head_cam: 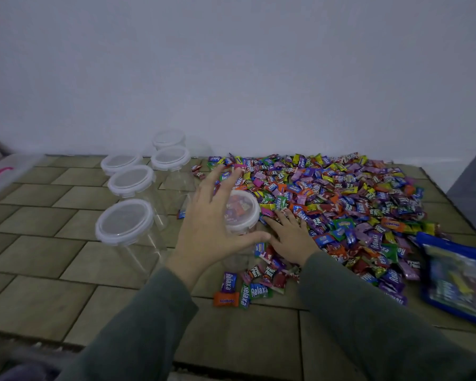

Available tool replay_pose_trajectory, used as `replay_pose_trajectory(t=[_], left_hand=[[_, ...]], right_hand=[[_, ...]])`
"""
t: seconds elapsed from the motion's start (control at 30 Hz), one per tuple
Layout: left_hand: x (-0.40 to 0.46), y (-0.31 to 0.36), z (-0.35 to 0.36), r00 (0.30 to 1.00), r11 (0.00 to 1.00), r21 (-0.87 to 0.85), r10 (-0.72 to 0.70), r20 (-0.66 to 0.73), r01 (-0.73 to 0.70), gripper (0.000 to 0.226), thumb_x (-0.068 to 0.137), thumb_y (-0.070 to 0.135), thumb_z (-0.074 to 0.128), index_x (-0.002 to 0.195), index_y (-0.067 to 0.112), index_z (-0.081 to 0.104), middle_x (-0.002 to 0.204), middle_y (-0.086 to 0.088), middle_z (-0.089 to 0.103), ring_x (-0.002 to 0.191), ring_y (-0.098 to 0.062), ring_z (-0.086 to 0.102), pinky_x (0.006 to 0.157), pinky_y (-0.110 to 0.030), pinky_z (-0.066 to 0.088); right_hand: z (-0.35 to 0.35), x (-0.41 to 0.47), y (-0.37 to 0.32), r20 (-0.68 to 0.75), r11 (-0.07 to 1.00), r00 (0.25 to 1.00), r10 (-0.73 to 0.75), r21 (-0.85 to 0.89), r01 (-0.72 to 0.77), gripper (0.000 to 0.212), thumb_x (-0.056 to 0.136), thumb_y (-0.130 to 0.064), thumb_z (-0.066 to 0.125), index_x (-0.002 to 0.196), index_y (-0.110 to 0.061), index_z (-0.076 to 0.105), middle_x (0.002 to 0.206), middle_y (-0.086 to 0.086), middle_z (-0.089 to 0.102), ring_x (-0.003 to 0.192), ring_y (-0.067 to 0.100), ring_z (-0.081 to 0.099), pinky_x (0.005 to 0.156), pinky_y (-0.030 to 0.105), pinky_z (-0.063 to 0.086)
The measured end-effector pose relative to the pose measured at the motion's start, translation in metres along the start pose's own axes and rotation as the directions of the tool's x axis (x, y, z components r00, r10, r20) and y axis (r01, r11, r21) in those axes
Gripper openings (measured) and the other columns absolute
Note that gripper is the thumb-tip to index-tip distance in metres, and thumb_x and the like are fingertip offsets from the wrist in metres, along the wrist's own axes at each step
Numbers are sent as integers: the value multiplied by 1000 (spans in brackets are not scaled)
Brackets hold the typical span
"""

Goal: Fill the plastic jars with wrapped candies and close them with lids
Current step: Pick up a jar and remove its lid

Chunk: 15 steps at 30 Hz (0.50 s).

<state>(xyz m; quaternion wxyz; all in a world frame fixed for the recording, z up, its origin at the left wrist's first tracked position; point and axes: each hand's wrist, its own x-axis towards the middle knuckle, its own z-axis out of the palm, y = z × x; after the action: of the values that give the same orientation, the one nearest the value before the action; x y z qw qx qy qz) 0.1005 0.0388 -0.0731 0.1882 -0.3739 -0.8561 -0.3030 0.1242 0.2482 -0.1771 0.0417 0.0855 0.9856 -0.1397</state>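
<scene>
one jar holds a few candies and has no lid, steadied by the spread left hand, while the right hand lies flat on the candy pile and five lidded jars stand empty.

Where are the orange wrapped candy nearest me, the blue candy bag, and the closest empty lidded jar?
orange wrapped candy [226,300], head view, wrapper middle
blue plastic candy bag [454,279], head view, front face
clear plastic lidded jar [124,221], head view, lid top
</scene>
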Motion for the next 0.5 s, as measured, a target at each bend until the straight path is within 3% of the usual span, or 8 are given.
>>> replay_pose_trajectory(t=[0.07,0.13,0.17,0.23,0.27,0.33,0.43,0.5], left_hand=[[-11,-2,3,991,989,-140,-71,-114,55,115,53,78,74,148,32,28,153,4,28,142,-14,29,113,-39,33],[-25,-3,14,963,916,-372,-220,-152,151,114,51,74,79,145,44,22,149,10,31,139,-7,32,112,-30,34],[-30,-4,20,947,867,-461,-286,-148,190,115,49,70,82,143,48,19,148,11,32,138,-3,33,111,-29,35],[-37,-8,35,921,782,-573,-373,-112,247,120,49,64,86,144,48,16,150,7,33,137,-3,35,111,-36,38],[-39,-10,41,913,738,-615,-402,-73,277,123,49,60,88,146,46,14,150,5,35,137,-4,37,111,-37,39],[-40,-11,51,897,659,-675,-441,11,332,125,51,51,91,149,41,15,145,9,42,133,-5,43,109,-30,40],[-39,-12,62,888,629,-696,-459,26,346,101,57,34,92,141,25,38,129,12,58,121,-4,55,99,-21,46],[-36,-13,64,885,633,-690,-466,23,351,85,61,23,90,134,21,46,122,11,63,116,-2,58,94,-16,46]], right_hand=[[-8,0,-5,-25,997,1000,7,80,-5,49,102,-43,33,149,-30,29,162,1,6,149,26,-5,115,58,1],[-19,-2,-14,-191,983,982,-7,179,42,41,101,-40,38,139,-25,47,156,1,27,147,27,12,114,59,8],[-26,-5,-20,-298,959,955,-7,268,91,35,101,-38,41,126,-21,57,143,2,45,138,26,32,112,57,22],[-45,-16,-38,-412,817,910,53,542,198,35,101,-39,43,97,-11,64,95,1,62,92,14,56,85,40,45],[-54,-21,-47,-385,714,919,81,666,216,42,100,-42,43,89,-6,63,80,2,59,75,11,53,72,34,43],[-68,-28,-61,-301,604,950,87,774,190,53,97,-49,45,86,-1,63,72,9,57,66,11,50,65,31,40],[-76,-28,-68,-246,596,967,71,787,157,49,92,-50,54,74,-5,61,62,0,54,57,6,49,57,19,39],[-78,-26,-69,-173,573,983,58,813,109,51,93,-49,53,81,-1,67,68,5,62,61,8,57,55,16,43]])
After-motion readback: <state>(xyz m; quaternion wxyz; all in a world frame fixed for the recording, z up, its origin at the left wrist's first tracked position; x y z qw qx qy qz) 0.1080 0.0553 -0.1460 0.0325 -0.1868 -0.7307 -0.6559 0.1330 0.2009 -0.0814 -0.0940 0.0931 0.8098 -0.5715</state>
